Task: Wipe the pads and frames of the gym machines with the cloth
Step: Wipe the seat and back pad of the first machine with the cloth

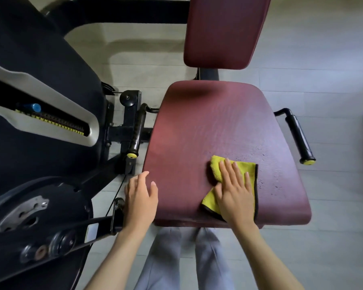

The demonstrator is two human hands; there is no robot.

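Cloth (215,168) wipe on maroon seat pad (208,126), front right area.
Right hand (233,195) spread flat on yellow cloth, fingers straight, pressing, not clenched; left hand (139,199) relaxed, released, holding nothing, at pad's left front edge beside black frame (115,216).

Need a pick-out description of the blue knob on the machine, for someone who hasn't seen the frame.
Left of the maroon seat stands a black housing with a grey-rimmed slot cut into it. Inside the slot runs a row of yellow tabs, and the blue knob sits at the row's far-left end. It is the only blue part there.
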